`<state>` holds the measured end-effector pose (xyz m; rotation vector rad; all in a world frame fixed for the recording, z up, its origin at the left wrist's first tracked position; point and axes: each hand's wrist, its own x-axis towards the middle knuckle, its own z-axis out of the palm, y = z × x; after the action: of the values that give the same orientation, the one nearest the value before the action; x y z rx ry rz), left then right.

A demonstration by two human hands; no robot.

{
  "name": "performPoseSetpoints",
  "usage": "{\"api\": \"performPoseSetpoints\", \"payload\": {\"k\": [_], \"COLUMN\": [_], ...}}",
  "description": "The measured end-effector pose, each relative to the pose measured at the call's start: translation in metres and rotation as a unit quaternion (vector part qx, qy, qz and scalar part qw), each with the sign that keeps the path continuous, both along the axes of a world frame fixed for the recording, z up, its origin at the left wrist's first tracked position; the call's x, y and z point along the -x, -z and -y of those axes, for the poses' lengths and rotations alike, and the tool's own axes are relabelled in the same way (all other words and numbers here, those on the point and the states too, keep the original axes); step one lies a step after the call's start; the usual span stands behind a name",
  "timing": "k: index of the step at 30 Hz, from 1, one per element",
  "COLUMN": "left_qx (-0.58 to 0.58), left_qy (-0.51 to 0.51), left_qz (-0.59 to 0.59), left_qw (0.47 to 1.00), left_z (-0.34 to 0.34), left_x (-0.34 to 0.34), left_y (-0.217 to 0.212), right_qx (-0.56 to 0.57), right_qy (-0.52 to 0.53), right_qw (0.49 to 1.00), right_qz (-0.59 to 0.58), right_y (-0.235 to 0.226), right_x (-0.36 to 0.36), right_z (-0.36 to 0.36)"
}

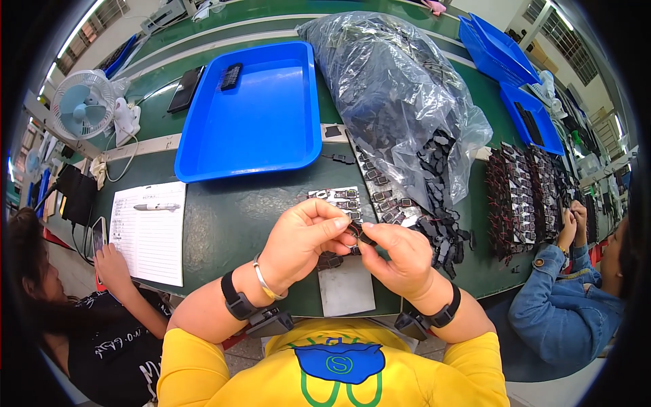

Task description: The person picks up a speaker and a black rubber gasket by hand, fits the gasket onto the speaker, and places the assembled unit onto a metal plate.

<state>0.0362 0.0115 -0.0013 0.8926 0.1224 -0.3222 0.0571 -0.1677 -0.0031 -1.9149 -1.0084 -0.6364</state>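
Both hands meet over the workbench, pinching a small black part with thin wires [360, 232] between their fingertips. My left hand [304, 237] grips it from one side, thumb and forefinger pressed together. From the other side my right hand [401, 256] closes on it with thumb and finger. Just beyond the hands lies a white board with rows of small black parts [339, 195]. A bare pale board [346, 288] sits beneath them at the bench edge. The fingers partly hide the held part, so its exact kind does not show.
Left of centre stands a blue tray [251, 165] with one black piece inside. A clear plastic bag [400, 81] spills black pieces [441, 183] at the right. Papers with a pen [156, 206] lie left. Co-workers sit on both sides, one in a denim sleeve [542, 285].
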Motion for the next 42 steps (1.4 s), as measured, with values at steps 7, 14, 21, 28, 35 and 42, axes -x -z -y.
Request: {"api": "performPoseSetpoints", "payload": {"k": [7,14,21,28,35,42], "left_qx": [0.043,0.076,0.142,0.151,0.127,0.147], "left_qy": [0.019,0.046,0.111,0.149,0.130,0.119], "left_qz": [-0.006,-0.025,-0.062,-0.088,-0.068,-0.072], "left_qw": [0.999,0.996,0.982,0.973,0.981,0.979], "left_z": [-0.001,-0.003,-0.009,-0.009,-0.011,-0.007], "left_x": [0.000,-0.001,-0.004,-0.001,0.001,0.004], "left_y": [0.000,0.000,0.003,-0.004,-0.004,-0.005], "right_qx": [-0.008,-0.017,-0.056,-0.107,-0.183,-0.232], "right_qy": [-0.006,-0.030,-0.095,-0.146,-0.181,-0.214], "right_qw": [1.000,0.999,0.983,0.940,0.869,0.807], "right_qz": [-0.012,-0.021,-0.145,-0.290,-0.423,-0.499], "right_y": [-0.001,-0.002,-0.003,0.001,0.004,-0.001], "right_x": [0.000,0.000,-0.001,0.000,0.003,0.002], "right_z": [0.000,0.002,0.009,0.014,0.011,0.011]}}
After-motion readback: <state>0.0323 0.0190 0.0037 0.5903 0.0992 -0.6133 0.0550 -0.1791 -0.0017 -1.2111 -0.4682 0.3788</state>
